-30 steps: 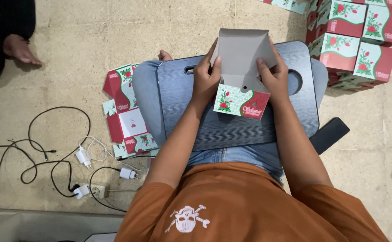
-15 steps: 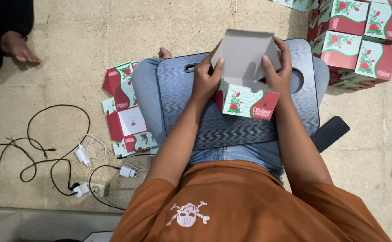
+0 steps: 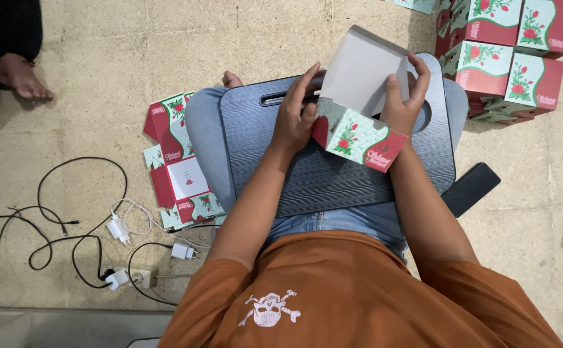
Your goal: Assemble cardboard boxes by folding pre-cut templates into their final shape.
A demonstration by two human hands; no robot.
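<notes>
Hands meet on a half-formed carton (image 3: 357,136) at centre frame, above a dark grey lap tray (image 3: 333,174) that rests across the seated person's knees. The left hand (image 3: 296,115) closes on the box's left end, thumb and fingers pinching the red side panel, while the right hand (image 3: 402,102) grips the far right edge, fingers curled over the raised grey flap (image 3: 364,72). That flap stands open and tilts toward the upper right of the frame, its plain inside facing the camera. The box's long axis runs from the left hand down toward the lower right, its printed green-and-red face turned toward the person. Both hands touch it, one at either end; neither is nearer.

A pile of flat, unfolded cartons (image 3: 180,169) lies on the tiled floor left of the tray, just beside the person's knee. Finished boxes (image 3: 507,55) stack up at upper right. A dark phone-like slab (image 3: 472,187) pokes out from under the tray at right. Black and white cables, with chargers and a socket strip (image 3: 141,276), sprawl across the lower left. Another person's bare foot (image 3: 25,76) shows at upper left.
</notes>
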